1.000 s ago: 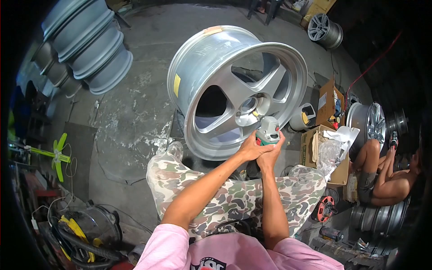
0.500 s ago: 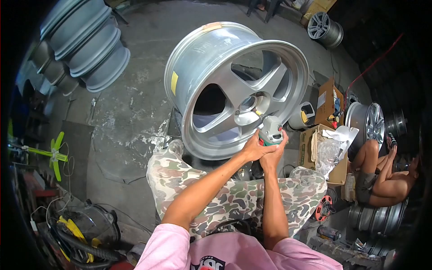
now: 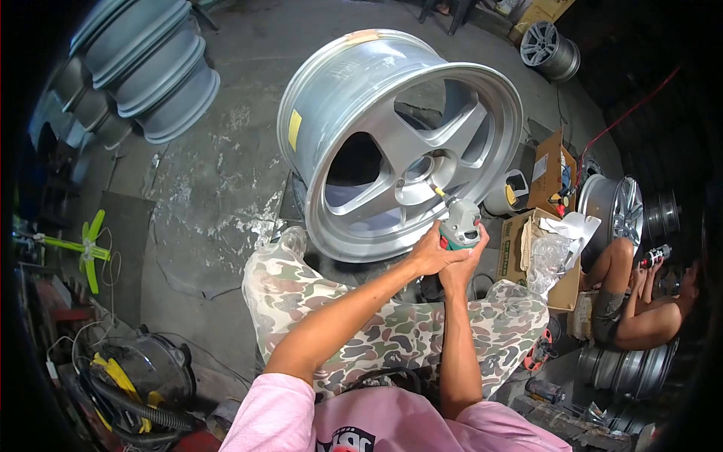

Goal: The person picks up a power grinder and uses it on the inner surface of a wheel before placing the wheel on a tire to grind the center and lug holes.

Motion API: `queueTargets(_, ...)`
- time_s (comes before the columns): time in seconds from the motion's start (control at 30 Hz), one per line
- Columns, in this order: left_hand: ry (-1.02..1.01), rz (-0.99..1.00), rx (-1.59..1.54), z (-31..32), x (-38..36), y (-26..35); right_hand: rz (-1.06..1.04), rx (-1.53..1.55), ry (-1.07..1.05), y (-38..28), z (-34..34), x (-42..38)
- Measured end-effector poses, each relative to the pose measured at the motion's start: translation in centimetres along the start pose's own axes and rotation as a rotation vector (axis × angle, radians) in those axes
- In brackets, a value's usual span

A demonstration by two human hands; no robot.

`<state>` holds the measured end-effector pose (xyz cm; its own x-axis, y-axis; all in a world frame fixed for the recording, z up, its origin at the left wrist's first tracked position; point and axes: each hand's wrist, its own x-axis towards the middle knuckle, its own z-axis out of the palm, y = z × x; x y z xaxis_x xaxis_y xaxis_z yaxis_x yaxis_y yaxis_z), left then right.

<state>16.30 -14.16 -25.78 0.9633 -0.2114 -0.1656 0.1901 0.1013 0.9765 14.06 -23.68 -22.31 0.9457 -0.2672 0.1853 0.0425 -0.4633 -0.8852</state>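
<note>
Both of my hands grip a die grinder (image 3: pixel 461 220) with a grey head and green body. My left hand (image 3: pixel 431 252) wraps its left side, while my right hand (image 3: pixel 465 264) holds it from below and the right. The slim yellow-tipped bit (image 3: pixel 438 191) points up and left, its end right by the hub of a large silver alloy wheel (image 3: pixel 392 143). That wheel is tilted toward me, with a yellow sticker (image 3: pixel 294 129) on its barrel. My knees in camouflage trousers lie just below it.
Cardboard boxes (image 3: pixel 512 248) with plastic wrap stand to the right, near a white bucket (image 3: pixel 506 197). Beyond them a seated person (image 3: pixel 640 316) holds a red-and-black tool. Wheels are stacked (image 3: pixel 177 98) at upper left; a vacuum hose (image 3: pixel 143 407) lies lower left.
The grinder has shifted slightly right and down relative to the wheel's hub, with both hands still around it. The seated person's tool has moved and shows more clearly.
</note>
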Motion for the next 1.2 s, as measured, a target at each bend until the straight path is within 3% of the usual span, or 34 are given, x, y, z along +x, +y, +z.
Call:
queueTargets(0.67,-0.018,-0.088,0.062,0.0,-0.4,0.9,-0.022,-0.007,-0.011,0.3,-0.1,0.1)
queueTargets(1.2,-0.011,-0.044,0.065,-0.2,-0.1,0.5,-0.019,-0.007,-0.016,-0.3,0.0,0.2)
